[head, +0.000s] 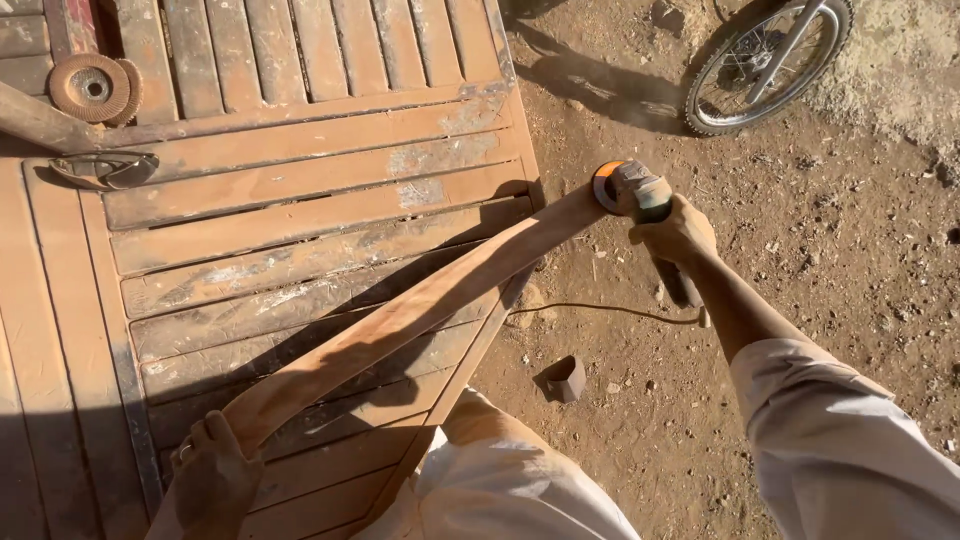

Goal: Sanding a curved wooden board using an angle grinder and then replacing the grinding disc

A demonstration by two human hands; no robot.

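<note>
A long curved wooden piece (400,320) lies slantwise over a slatted wooden panel (300,190). My left hand (212,478) grips its near end at the bottom left. My right hand (678,232) holds an angle grinder (632,192), whose orange-rimmed disc touches the far end of the wooden piece. The grinder's cable (600,310) trails across the dirt below it.
A stack of round sanding discs (92,88) and a dark curved metal handle (104,168) lie on the panel at upper left. A small block (566,380) sits on the dirt ground. A bicycle wheel (765,62) stands at top right. My light trousers (520,490) fill the bottom.
</note>
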